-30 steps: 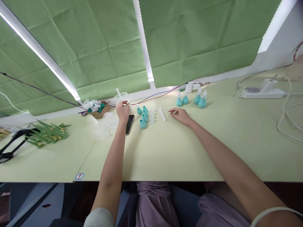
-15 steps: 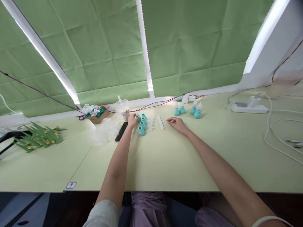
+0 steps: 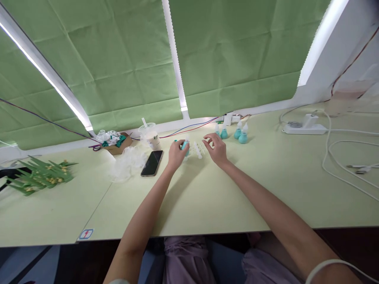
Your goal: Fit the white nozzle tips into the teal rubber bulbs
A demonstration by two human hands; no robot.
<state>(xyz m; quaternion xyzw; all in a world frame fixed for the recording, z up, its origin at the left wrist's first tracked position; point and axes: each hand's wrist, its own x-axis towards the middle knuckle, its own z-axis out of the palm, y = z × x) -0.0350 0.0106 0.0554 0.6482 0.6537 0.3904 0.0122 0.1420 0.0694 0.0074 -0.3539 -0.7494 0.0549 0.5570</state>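
Observation:
My left hand (image 3: 177, 154) is closed round a small teal squeeze bulb (image 3: 185, 146), raised over the table with a whitish tip pointing up. Part of the bulb is hidden by my fingers. Facing it from the right, my right hand (image 3: 217, 150) has its thumb and index finger brought together in a pinch; whatever is between them is too small to name. Rows of small white plastic pieces (image 3: 197, 150) lie on the table between the hands. Behind my right hand stand several teal bulbs with white tips (image 3: 242, 136). More teal bulbs are mostly covered by my left hand.
Left of my hands lie a phone (image 3: 152, 163) and a crumpled clear bag (image 3: 128, 163). A plastic cup with a straw (image 3: 150, 137) and a cardboard box (image 3: 120, 146) stand behind. Artificial greenery (image 3: 44, 175) lies far left, a power strip (image 3: 304, 128) with cables far right.
My left hand has moved right, toward the white pieces, carrying a teal bulb, which uncovers the phone. My right hand has lifted slightly and its fingers have curled into a pinch.

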